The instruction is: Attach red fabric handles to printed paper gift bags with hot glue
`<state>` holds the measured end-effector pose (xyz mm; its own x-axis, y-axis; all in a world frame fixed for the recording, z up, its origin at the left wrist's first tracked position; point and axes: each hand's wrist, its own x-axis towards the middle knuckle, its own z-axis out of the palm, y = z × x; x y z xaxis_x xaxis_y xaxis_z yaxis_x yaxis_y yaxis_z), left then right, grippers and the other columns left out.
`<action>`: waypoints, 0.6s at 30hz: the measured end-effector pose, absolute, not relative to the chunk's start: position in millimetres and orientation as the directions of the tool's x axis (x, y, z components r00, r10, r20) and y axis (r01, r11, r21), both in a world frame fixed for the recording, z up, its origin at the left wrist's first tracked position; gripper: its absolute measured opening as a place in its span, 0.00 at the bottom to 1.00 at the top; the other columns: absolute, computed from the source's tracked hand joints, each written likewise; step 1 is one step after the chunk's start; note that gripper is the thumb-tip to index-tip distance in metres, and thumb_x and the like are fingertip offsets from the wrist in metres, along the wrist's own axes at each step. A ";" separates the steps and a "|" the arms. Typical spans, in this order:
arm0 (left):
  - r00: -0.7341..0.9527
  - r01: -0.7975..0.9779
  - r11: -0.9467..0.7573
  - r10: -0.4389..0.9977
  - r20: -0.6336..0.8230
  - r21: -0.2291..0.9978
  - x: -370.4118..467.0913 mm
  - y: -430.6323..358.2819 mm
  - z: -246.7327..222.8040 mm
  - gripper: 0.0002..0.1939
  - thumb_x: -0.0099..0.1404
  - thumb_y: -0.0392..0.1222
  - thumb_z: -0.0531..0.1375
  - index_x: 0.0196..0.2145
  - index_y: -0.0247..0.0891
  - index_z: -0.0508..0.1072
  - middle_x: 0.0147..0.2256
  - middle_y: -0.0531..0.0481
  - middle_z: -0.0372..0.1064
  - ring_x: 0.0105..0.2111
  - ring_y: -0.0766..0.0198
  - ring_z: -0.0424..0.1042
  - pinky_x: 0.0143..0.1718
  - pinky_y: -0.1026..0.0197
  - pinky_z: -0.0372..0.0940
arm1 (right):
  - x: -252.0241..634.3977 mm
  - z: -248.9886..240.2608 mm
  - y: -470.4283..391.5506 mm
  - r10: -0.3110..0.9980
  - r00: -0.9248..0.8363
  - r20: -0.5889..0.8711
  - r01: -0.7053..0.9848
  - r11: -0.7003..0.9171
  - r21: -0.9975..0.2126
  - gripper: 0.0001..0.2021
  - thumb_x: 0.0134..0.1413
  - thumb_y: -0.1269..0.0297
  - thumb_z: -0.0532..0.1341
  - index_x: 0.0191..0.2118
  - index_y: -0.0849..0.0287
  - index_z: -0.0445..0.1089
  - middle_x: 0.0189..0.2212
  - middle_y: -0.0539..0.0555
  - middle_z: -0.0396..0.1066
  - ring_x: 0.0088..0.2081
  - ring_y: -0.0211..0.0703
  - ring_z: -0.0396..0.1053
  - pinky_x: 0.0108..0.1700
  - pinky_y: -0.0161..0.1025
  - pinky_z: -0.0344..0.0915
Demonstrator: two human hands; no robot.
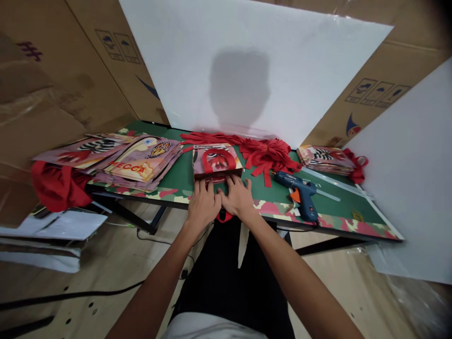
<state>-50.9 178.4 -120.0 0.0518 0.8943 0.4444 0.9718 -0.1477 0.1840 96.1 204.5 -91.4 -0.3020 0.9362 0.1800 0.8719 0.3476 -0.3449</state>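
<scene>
A printed paper bag (198,160) lies on the green table in front of me, its dark open mouth facing my body. One red ribbon handle (230,162) loops over its upper panel. Another red loop (223,217) shows below my hands at the table edge. My left hand (205,202) grips the left part of the bag's near edge, with its fingertips at the mouth. On the right part of the same edge, my right hand (237,195) holds on with bent fingers. Both thumbs meet in the middle. What lies under the palms is hidden.
Stacks of printed bags (141,160) lie at the left, with red handles (58,186) hanging off the table. Red ribbon strips (268,153) are heaped behind. A blue glue gun (300,190) rests at the right, near another bag stack (326,160). Cardboard (106,84) surrounds the table.
</scene>
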 end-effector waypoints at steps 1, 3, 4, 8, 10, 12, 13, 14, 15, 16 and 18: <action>0.046 0.973 -0.140 0.896 0.441 0.182 -50.1 178.6 -119.9 0.25 0.73 0.37 0.54 0.63 0.23 0.71 0.61 0.22 0.69 0.64 0.33 0.68 0.65 0.34 0.66 | 95.9 -91.9 204.9 0.937 -0.300 0.178 0.874 0.345 -0.343 0.30 0.76 0.52 0.54 0.73 0.64 0.64 0.73 0.69 0.64 0.73 0.61 0.60 0.76 0.65 0.42; 0.043 0.976 -0.130 0.903 0.428 0.177 -49.6 179.5 -118.6 0.25 0.72 0.37 0.54 0.62 0.21 0.72 0.60 0.21 0.69 0.63 0.31 0.68 0.66 0.34 0.65 | 96.0 -92.8 205.9 0.937 -0.303 0.174 0.875 0.346 -0.338 0.30 0.76 0.52 0.55 0.74 0.64 0.64 0.73 0.68 0.64 0.73 0.61 0.59 0.76 0.66 0.41; 0.045 0.976 -0.129 0.907 0.419 0.175 -50.0 180.0 -117.3 0.25 0.72 0.37 0.55 0.61 0.21 0.73 0.59 0.22 0.70 0.62 0.31 0.69 0.66 0.34 0.65 | 96.2 -93.1 206.3 0.936 -0.306 0.173 0.875 0.348 -0.337 0.30 0.75 0.52 0.55 0.74 0.64 0.64 0.73 0.68 0.64 0.73 0.61 0.60 0.76 0.66 0.41; 0.074 0.975 -0.146 0.924 0.374 0.166 -54.0 180.4 -110.8 0.26 0.72 0.40 0.56 0.61 0.20 0.74 0.55 0.24 0.74 0.57 0.34 0.73 0.61 0.39 0.70 | 96.9 -94.7 206.7 0.933 -0.318 0.166 0.872 0.357 -0.335 0.31 0.77 0.52 0.53 0.75 0.65 0.62 0.75 0.68 0.61 0.74 0.61 0.58 0.76 0.68 0.43; 0.091 0.974 -0.157 0.929 0.358 0.162 -56.2 179.8 -108.2 0.28 0.72 0.41 0.55 0.63 0.20 0.72 0.56 0.25 0.74 0.58 0.35 0.73 0.61 0.41 0.70 | 97.3 -95.7 207.1 0.931 -0.328 0.160 0.870 0.363 -0.332 0.31 0.78 0.52 0.52 0.76 0.65 0.61 0.76 0.67 0.59 0.76 0.61 0.55 0.76 0.70 0.43; 0.101 0.973 -0.164 0.933 0.346 0.160 -57.7 179.6 -106.7 0.28 0.72 0.41 0.55 0.64 0.19 0.72 0.57 0.25 0.74 0.59 0.36 0.73 0.62 0.41 0.69 | 98.1 -96.4 207.7 0.928 -0.339 0.153 0.869 0.371 -0.328 0.31 0.78 0.52 0.51 0.76 0.65 0.61 0.77 0.67 0.59 0.77 0.60 0.54 0.76 0.71 0.42; 0.103 0.973 -0.166 0.935 0.340 0.159 -57.9 179.7 -106.4 0.28 0.73 0.42 0.55 0.64 0.20 0.72 0.56 0.25 0.75 0.58 0.37 0.74 0.62 0.42 0.69 | 98.7 -96.6 208.0 0.927 -0.344 0.149 0.868 0.374 -0.326 0.31 0.79 0.52 0.51 0.76 0.65 0.61 0.77 0.68 0.58 0.77 0.60 0.54 0.76 0.71 0.42; 0.105 0.973 -0.166 0.936 0.335 0.160 -57.8 179.8 -106.6 0.28 0.73 0.42 0.55 0.63 0.21 0.73 0.57 0.26 0.75 0.58 0.37 0.74 0.62 0.42 0.69 | 99.4 -96.6 208.1 0.926 -0.349 0.145 0.868 0.377 -0.324 0.31 0.79 0.52 0.51 0.76 0.65 0.61 0.77 0.68 0.58 0.77 0.60 0.54 0.76 0.71 0.42; 0.104 0.973 -0.165 0.938 0.330 0.161 -57.3 179.9 -107.0 0.28 0.73 0.42 0.55 0.63 0.21 0.74 0.58 0.26 0.75 0.59 0.37 0.74 0.62 0.42 0.69 | 100.2 -96.5 208.1 0.924 -0.355 0.141 0.867 0.382 -0.322 0.31 0.79 0.52 0.51 0.77 0.64 0.61 0.77 0.68 0.58 0.77 0.60 0.54 0.76 0.71 0.42; 0.102 0.973 -0.162 0.940 0.326 0.163 -56.5 179.9 -107.8 0.28 0.73 0.42 0.54 0.63 0.22 0.74 0.59 0.26 0.75 0.61 0.37 0.73 0.64 0.43 0.68 | 100.9 -96.2 207.9 0.921 -0.364 0.137 0.864 0.389 -0.320 0.31 0.79 0.53 0.50 0.77 0.63 0.60 0.77 0.67 0.57 0.78 0.59 0.53 0.76 0.71 0.42; 0.098 0.973 -0.157 0.943 0.317 0.167 -54.6 179.5 -109.8 0.29 0.74 0.42 0.53 0.65 0.21 0.72 0.64 0.26 0.72 0.65 0.38 0.70 0.67 0.42 0.66 | 102.1 -95.5 207.4 0.912 -0.390 0.128 0.856 0.410 -0.316 0.30 0.80 0.55 0.50 0.78 0.60 0.59 0.78 0.64 0.56 0.79 0.57 0.51 0.76 0.71 0.41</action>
<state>-54.6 179.5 -109.8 0.0980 0.9434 0.3167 0.9733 -0.1572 0.1671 102.1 207.4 -95.5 -0.3896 0.9120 0.1281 0.8558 0.4099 -0.3156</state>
